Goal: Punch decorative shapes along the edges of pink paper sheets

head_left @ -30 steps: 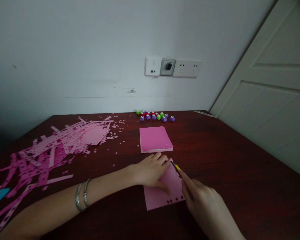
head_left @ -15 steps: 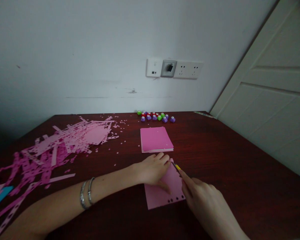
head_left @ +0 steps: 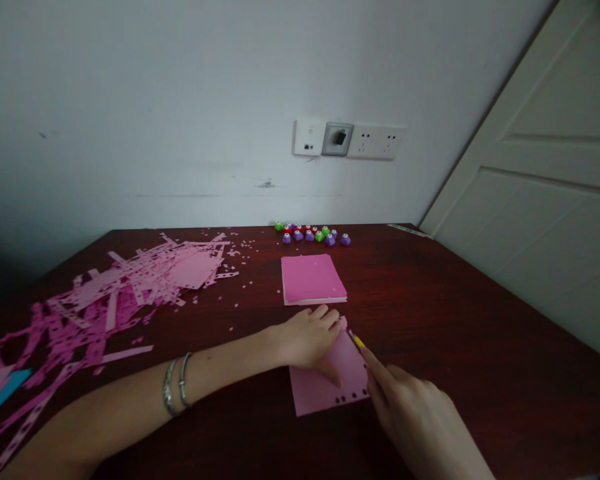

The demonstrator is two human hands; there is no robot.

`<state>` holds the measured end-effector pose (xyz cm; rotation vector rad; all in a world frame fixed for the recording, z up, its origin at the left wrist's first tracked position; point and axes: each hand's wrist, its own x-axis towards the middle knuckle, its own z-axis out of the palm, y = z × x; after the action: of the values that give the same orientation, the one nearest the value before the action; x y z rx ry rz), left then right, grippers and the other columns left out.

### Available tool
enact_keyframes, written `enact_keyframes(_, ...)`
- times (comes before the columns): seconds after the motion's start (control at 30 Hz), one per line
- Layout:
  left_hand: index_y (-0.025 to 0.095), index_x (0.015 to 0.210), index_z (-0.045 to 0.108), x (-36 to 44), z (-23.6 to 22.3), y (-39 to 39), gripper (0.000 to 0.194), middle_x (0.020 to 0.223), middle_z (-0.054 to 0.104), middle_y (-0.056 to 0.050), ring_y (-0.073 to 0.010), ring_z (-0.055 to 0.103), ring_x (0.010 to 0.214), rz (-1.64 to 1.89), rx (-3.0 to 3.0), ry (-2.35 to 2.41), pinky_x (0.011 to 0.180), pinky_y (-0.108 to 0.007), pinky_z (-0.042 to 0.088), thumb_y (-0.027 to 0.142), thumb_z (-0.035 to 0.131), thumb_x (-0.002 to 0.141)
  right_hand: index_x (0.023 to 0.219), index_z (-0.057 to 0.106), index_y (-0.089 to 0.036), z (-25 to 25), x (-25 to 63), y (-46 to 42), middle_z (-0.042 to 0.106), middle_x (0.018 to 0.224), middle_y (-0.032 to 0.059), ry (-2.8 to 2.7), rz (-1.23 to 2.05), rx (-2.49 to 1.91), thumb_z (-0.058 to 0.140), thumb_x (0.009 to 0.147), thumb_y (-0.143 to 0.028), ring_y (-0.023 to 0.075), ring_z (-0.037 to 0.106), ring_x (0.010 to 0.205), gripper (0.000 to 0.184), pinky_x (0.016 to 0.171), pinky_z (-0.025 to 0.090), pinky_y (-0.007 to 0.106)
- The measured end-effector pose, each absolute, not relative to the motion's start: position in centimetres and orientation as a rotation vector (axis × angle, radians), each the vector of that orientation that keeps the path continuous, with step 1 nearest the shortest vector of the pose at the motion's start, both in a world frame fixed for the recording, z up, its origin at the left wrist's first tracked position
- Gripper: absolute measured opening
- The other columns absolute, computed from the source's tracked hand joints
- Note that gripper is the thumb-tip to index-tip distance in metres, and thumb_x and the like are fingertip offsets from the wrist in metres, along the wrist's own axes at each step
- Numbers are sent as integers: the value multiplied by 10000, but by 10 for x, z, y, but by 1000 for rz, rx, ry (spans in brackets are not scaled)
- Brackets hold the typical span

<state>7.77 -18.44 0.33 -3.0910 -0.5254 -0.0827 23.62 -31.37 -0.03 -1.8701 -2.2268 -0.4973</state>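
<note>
A light pink sheet of paper (head_left: 315, 393) lies in front of me, with small dark punched holes along its near edge and right side. My left hand (head_left: 307, 339) rests flat on the sheet, fingers spread, pressing it to the table. My right hand (head_left: 405, 393) grips a slim cutter knife with a yellow part (head_left: 359, 341); its thin blade meets the sheet's right edge near the top corner. Most of the knife's handle is hidden in my fingers. Just beyond my left hand sits a stack of brighter pink square paper (head_left: 313, 277).
A heap of pink punched paper strips (head_left: 145, 280) spreads over the table's left side, with tiny cut-outs scattered around. Several small green, red and purple punches (head_left: 309, 235) stand by the wall. A blue sheet (head_left: 5, 397) lies at far left.
My right hand has drawn the knife a short way towards me along the sheet's right edge. My left hand stays in place on the paper.
</note>
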Motion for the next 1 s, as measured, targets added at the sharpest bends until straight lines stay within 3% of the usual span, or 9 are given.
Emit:
enact_keyframes(0.7,42,1286,351,80,4,-184,856,1203,472,-167,-303,397,1095,-22,-3095,-521,884,-382,355,684,432,725,1075,625,-191,-17,241,-341,569,503,-10,-2156,-549,-1813,388,767,-121,112,512,285,394,240,309,186)
enact_keyframes(1.0,59,1305,329,79,5,-185,856,1228,456,-164,-303,377,1137,4,-3098,-533,918,-372,333,688,406,730,1132,591,-176,-15,252,-356,585,538,-15,-2300,-379,-1708,400,731,-50,94,527,301,462,247,345,159)
